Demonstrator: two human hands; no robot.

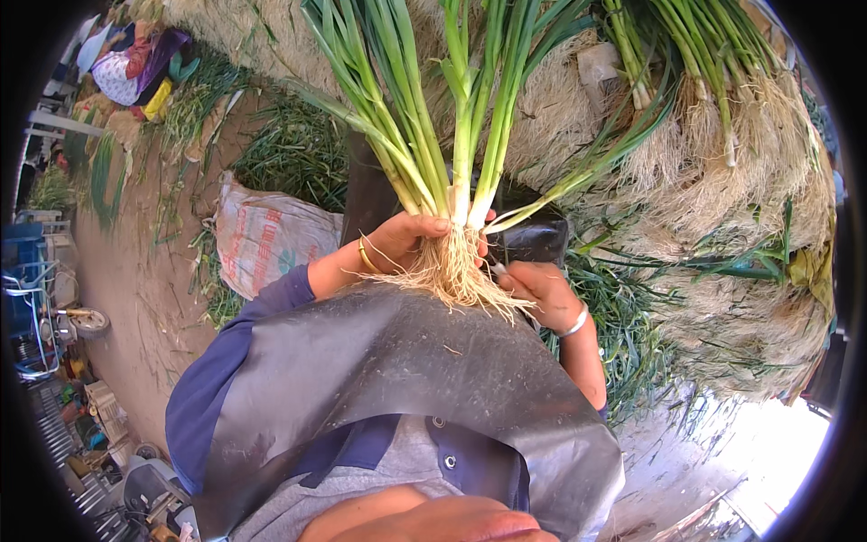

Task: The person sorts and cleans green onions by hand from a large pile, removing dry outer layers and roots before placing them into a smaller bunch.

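Observation:
My left hand (403, 237) grips a bunch of scallions (460, 162) just above the roots, with the thumb across the front. The green leaves fan upward past the top rim, and the tangled pale roots (450, 267) hang over my black apron (399, 345). One thin stalk (542, 203) sticks out sideways to the right from the base of the bunch. To the right of the roots, my right hand (545, 295) is curled around a small pale object (499, 269). Most of that object is hidden by the fingers, so its kind is unclear.
Large heaps of scallions, roots outward (718, 169), rise ahead and to the right. A white woven sack (264, 234) with printing lies at left, near cut green leaves (294, 149). Another person (129, 68) sits far left. A blue three-wheeled cart (34, 291) stands at the left edge.

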